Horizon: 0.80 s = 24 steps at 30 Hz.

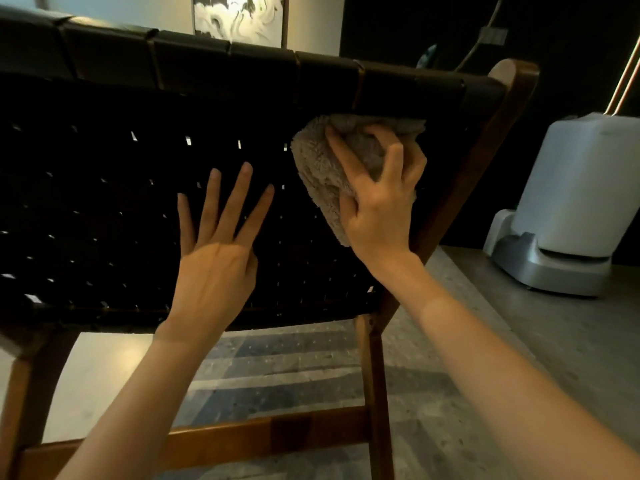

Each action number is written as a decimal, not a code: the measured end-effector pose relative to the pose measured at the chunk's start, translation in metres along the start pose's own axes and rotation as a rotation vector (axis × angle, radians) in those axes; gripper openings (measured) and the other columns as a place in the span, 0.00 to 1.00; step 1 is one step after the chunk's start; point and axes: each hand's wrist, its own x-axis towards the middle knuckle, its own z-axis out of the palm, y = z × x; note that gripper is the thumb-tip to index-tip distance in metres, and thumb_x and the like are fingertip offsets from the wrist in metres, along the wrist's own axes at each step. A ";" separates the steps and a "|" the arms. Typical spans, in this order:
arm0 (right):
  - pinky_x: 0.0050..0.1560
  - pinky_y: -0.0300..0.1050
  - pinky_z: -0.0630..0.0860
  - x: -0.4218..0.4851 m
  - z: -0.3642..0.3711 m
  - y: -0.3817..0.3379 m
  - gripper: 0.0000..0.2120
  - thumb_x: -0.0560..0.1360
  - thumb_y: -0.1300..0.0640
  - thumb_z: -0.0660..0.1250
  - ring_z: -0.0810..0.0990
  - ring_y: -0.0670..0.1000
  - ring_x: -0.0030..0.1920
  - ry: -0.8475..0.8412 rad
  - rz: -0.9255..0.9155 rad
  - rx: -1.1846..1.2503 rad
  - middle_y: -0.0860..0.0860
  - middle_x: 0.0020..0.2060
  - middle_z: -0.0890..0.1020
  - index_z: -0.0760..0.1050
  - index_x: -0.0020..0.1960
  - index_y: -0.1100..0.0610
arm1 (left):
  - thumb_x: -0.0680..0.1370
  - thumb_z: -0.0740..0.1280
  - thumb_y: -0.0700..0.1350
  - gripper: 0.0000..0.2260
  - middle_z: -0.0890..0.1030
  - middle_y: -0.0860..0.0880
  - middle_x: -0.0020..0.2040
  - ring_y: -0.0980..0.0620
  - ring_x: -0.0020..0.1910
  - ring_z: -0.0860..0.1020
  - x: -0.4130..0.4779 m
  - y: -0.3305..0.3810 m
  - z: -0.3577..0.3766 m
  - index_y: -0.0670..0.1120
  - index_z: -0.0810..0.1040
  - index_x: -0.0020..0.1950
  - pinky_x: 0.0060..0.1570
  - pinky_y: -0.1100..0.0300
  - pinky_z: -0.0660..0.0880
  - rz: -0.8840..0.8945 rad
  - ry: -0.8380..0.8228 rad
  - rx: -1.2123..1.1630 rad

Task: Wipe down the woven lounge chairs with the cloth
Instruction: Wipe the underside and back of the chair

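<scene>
— Cloth (325, 174) first, on the head view: which way does it run?
— It's bunched, with its long axis up and down the back of the chair (138, 109), leaning a little. Its top edge meets the broad top strap (242, 71); its lower end stops beside the heel of your right hand (377, 209).
— And my hands?
— Your right hand lies over the cloth, fingers curled into the pile and thumb hooked on its lower left edge, pressing it to the weave (86, 237) at the back's upper right corner. Your left hand (214, 258) holds nothing: fingers straight, spread and pointing up, flat against the weave just left of the cloth. The hands are apart.
— What's around?
— A wooden post (485, 150) runs just right of the cloth, and a crossbar (242, 441) sits low down. A white appliance (568, 202) stands on the floor (519, 323) to the right, well apart from the chair, with two copper tubes (623, 77) above it. A picture (239, 15) shows beyond the top strap. Your right hand hides much of the cloth's right half.
</scene>
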 end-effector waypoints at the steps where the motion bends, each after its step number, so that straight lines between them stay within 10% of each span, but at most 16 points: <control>1: 0.67 0.52 0.64 -0.002 0.005 0.001 0.23 0.75 0.64 0.61 0.59 0.61 0.61 0.023 0.008 0.002 0.49 0.63 0.59 0.73 0.67 0.48 | 0.73 0.68 0.36 0.36 0.49 0.46 0.78 0.41 0.77 0.44 0.000 -0.001 0.001 0.49 0.57 0.77 0.72 0.36 0.46 -0.002 -0.001 -0.007; 18: 0.43 0.56 0.79 -0.178 0.071 -0.005 0.31 0.60 0.69 0.76 0.76 0.67 0.50 -0.574 0.035 0.003 0.54 0.59 0.67 0.80 0.59 0.49 | 0.73 0.66 0.33 0.40 0.42 0.46 0.78 0.42 0.75 0.36 -0.012 -0.004 0.019 0.52 0.50 0.78 0.73 0.39 0.49 0.005 -0.086 -0.097; 24: 0.65 0.53 0.68 -0.154 0.057 0.003 0.24 0.77 0.60 0.61 0.64 0.59 0.69 -1.026 -0.040 0.019 0.50 0.67 0.71 0.69 0.70 0.44 | 0.72 0.65 0.29 0.41 0.44 0.45 0.78 0.41 0.76 0.40 -0.014 -0.009 0.010 0.51 0.51 0.78 0.73 0.39 0.52 0.041 -0.101 -0.070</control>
